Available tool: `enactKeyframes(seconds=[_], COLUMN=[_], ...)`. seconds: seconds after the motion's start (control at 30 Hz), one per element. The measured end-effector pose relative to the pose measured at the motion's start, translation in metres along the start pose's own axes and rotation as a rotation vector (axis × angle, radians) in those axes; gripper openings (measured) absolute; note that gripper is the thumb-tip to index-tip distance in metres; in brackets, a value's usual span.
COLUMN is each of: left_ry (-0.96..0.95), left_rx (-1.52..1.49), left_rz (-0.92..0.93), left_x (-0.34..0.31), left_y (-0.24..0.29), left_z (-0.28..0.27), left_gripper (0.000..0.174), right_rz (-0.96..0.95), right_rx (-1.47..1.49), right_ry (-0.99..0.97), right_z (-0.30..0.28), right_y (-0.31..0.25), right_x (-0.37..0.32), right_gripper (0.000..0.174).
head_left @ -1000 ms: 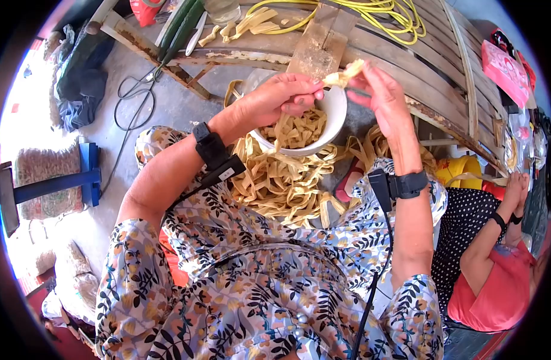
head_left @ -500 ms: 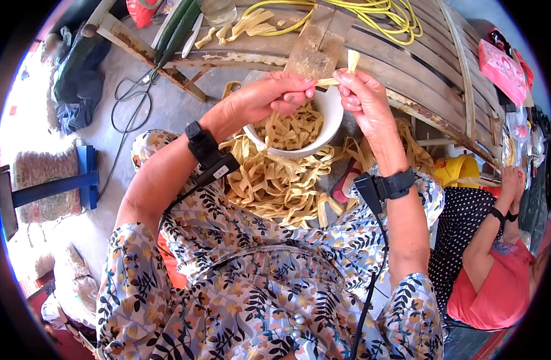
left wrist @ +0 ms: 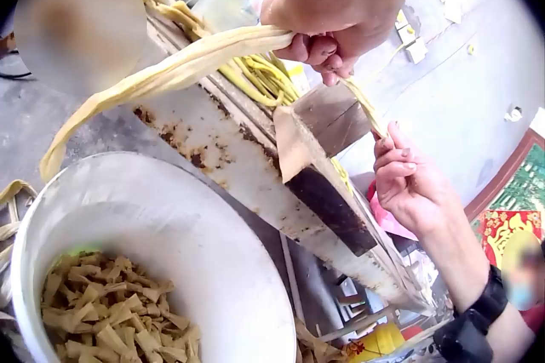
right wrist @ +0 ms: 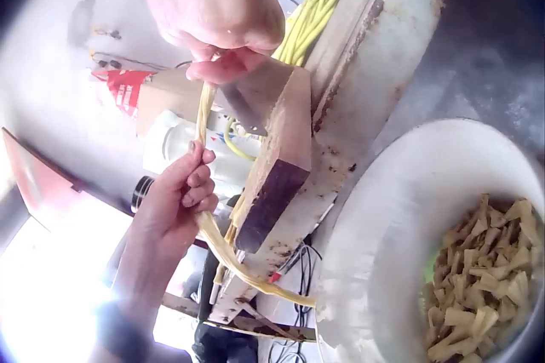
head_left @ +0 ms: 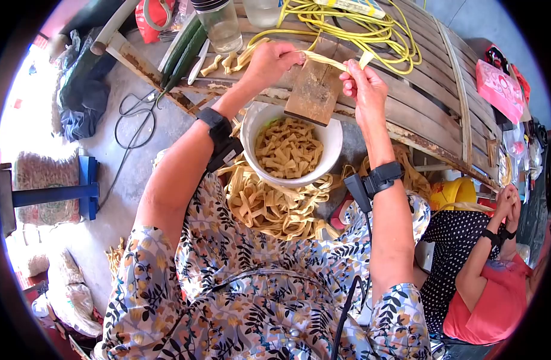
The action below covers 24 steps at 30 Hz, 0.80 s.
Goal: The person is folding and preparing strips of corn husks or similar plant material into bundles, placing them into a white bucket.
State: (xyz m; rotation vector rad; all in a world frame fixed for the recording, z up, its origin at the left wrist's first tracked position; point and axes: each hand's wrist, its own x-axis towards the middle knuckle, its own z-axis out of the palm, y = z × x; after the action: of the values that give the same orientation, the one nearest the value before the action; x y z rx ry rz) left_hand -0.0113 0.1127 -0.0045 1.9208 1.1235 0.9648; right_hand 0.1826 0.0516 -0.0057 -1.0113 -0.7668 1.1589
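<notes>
I'm watching the left hand [head_left: 271, 63] and right hand [head_left: 368, 90] pinching one yellowish strip [head_left: 325, 60] near a white bucket [head_left: 332, 144].

Light: bright, strongest at left; floor [head_left: 122, 195] pale there
Counter [head_left: 428, 114]: evenly lit, bowed by wide-angle distortion
Head-view rim: black, violet-fringed
Left-wrist view: round blurred patch, dark corners
Right-wrist view: hazy; white glare beside left hand [right wrist: 168, 210]

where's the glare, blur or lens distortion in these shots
Head view: black-rimmed fisheye image, slatted bench looking bowed, far-left edge washed out white; left wrist view: a round blurred patch at upper left, darkened corners; right wrist view: strong white glare at lower left, below the left hand.
</notes>
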Motion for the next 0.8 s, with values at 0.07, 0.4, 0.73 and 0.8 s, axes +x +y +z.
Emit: enactKeyframes(seconds=[0.07, 0.4, 0.73, 0.8], left_ry=[0.031, 0.046, -0.081, -0.121], left_rx=[0.009, -0.009, -0.079, -0.227], left_rz=[0.048, 0.008, -0.14, -0.124], left_x=[0.005, 0.011, -0.017, -0.029], left_y=[-0.008, -0.006, 0.003, 0.01], left_z=[0.004, 0.008, -0.015, -0.018], left_gripper=[0.02, 0.022, 0.015, 0.013], right_rz=[-0.007, -0.024, -0.014, -0.036], right_rx=[-0.015, 0.001, -0.396, -0.552], right_ry=[0.027, 0.038, -0.07, -0.305], right_z=[0.0, -0.001, -0.002, -0.001], right_y=[0.002, 0.002, 0.0, -0.004], right_x=[0.006, 0.015, -0.023, -0.041], right_gripper=[0.017, 0.017, 0.018, 0.021])
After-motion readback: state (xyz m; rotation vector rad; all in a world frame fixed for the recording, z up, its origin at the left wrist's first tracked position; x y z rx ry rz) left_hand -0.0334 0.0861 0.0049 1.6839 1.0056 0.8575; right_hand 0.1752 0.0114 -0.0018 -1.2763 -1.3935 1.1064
